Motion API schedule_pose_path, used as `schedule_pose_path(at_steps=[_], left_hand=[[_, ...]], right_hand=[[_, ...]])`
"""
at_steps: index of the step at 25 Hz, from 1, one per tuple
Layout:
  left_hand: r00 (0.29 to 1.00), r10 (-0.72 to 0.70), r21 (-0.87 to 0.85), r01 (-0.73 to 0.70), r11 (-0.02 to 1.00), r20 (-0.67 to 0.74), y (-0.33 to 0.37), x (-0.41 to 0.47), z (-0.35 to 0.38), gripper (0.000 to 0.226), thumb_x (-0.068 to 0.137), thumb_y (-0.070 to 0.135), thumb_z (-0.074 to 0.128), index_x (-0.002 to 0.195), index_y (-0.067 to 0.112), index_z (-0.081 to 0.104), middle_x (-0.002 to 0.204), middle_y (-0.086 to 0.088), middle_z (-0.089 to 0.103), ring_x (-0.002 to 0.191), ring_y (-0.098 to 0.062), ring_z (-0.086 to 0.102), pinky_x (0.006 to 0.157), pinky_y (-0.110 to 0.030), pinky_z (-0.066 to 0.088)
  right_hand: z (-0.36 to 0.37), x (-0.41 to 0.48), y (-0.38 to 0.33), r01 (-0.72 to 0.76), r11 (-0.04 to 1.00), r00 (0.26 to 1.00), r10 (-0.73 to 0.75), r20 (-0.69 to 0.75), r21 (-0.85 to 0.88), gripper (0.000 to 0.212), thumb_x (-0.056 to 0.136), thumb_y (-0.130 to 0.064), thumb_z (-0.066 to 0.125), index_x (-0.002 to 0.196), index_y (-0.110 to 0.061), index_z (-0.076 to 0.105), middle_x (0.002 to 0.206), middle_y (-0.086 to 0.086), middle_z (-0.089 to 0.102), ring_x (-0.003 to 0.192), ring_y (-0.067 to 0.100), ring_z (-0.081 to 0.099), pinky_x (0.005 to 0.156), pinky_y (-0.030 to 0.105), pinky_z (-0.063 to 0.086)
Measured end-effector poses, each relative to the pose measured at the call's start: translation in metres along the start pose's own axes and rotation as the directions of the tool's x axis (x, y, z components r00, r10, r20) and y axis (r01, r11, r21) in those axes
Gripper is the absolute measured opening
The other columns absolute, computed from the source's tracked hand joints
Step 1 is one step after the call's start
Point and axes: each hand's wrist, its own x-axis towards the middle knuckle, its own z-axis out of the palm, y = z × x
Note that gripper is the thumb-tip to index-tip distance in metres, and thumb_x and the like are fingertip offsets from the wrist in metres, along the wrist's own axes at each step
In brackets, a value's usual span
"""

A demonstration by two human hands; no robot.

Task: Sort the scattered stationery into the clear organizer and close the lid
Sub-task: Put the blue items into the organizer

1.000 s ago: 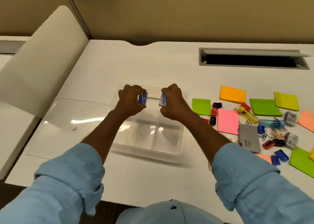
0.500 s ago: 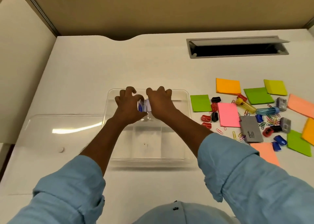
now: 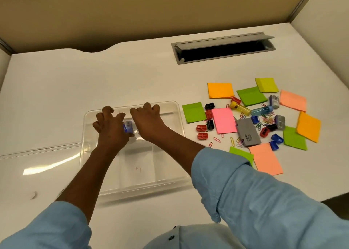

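Stationery (image 3: 245,116) is scattered on the tabletop (image 3: 113,79) right of the clear organizer (image 3: 177,116), where a small, light, rigid blue item (image 3: 128,129) is pinched by the left hand (image 3: 111,129); the right hand (image 3: 149,122) is spread, apparently empty.

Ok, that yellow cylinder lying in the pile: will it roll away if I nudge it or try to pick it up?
Probably. The yellow cylinder lies on its side on the smooth white desk, so a sideways nudge could roll it. The blue cylinder and paper clips alongside may stop it early. It looks like glossy plastic, likely light and a bit slippery; take it across its width.
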Motion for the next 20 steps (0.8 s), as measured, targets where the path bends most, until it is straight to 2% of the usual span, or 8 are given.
schedule_pose_path(at_steps=[3,6,9,12,15,18,20], left_hand=[[0.992,0.03,-0.055,-0.037,0.998,-0.126,0.02,-0.009,-0.015,0.046,0.07,0.021,0.079,0.112,0.01,0.064,0.127,-0.017,0.038,0.117,-0.038,0.034,0.09,-0.045,0.029],[0.977,0.059,-0.106,-0.082,0.991,-0.203,0.057,-0.019,-0.024,0.03,0.076,0.017,0.075,0.103,0.011,0.067,0.123,-0.016,0.042,0.116,-0.038,0.036,0.09,-0.045,0.03],[0.963,0.117,-0.143,-0.155,0.977,-0.244,0.099,-0.029,-0.025,0.023,0.079,0.018,0.071,0.101,0.012,0.067,0.119,-0.016,0.045,0.113,-0.037,0.039,0.09,-0.043,0.03],[0.968,0.172,-0.177,-0.205,0.963,-0.183,0.139,-0.034,-0.02,0.026,0.081,0.018,0.07,0.105,0.009,0.066,0.116,-0.016,0.05,0.109,-0.036,0.045,0.092,-0.044,0.034],[0.94,0.326,-0.29,-0.341,0.894,-0.101,0.194,-0.037,-0.012,0.03,0.082,0.016,0.069,0.108,0.003,0.063,0.107,-0.018,0.058,0.095,-0.035,0.057,0.088,-0.043,0.044],[0.899,0.437,-0.361,-0.415,0.835,-0.022,0.254,-0.035,-0.003,0.032,0.084,0.02,0.068,0.111,0.005,0.061,0.106,-0.013,0.063,0.09,-0.027,0.06,0.081,-0.033,0.045],[0.864,0.501,-0.375,-0.45,0.811,0.046,0.295,-0.031,0.006,0.038,0.083,0.023,0.068,0.117,0.008,0.058,0.109,-0.009,0.063,0.089,-0.022,0.06,0.078,-0.028,0.044]], right_hand=[[-0.015,-0.015,0.01,-0.032,0.998,0.989,0.038,-0.141,0.045,0.039,0.078,-0.016,0.068,0.113,-0.014,0.05,0.104,0.002,0.06,0.108,0.026,0.047,0.077,0.034,0.024],[-0.026,-0.038,0.036,-0.101,0.992,0.969,0.115,-0.218,0.073,0.04,0.079,-0.011,0.066,0.115,-0.016,0.049,0.105,-0.001,0.058,0.108,0.023,0.046,0.077,0.034,0.024],[-0.033,-0.065,0.074,-0.161,0.981,0.95,0.183,-0.253,0.104,0.04,0.082,-0.012,0.063,0.119,-0.017,0.049,0.111,0.0,0.058,0.11,0.024,0.046,0.08,0.035,0.029],[-0.041,-0.091,0.112,-0.232,0.955,0.931,0.273,-0.243,0.184,0.04,0.085,-0.018,0.064,0.122,-0.015,0.049,0.119,0.004,0.057,0.116,0.027,0.045,0.087,0.039,0.032],[-0.051,-0.122,0.163,-0.328,0.912,0.89,0.386,-0.244,0.248,0.041,0.086,-0.022,0.063,0.124,-0.015,0.049,0.122,0.006,0.056,0.119,0.03,0.042,0.091,0.043,0.032],[-0.062,-0.154,0.221,-0.434,0.857,0.829,0.501,-0.25,0.278,0.038,0.086,-0.016,0.06,0.123,-0.015,0.049,0.122,0.007,0.054,0.119,0.032,0.043,0.093,0.044,0.034],[-0.069,-0.175,0.263,-0.519,0.811,0.788,0.576,-0.216,0.268,0.043,0.084,-0.01,0.06,0.125,-0.013,0.047,0.124,0.01,0.052,0.119,0.034,0.043,0.092,0.045,0.038]])
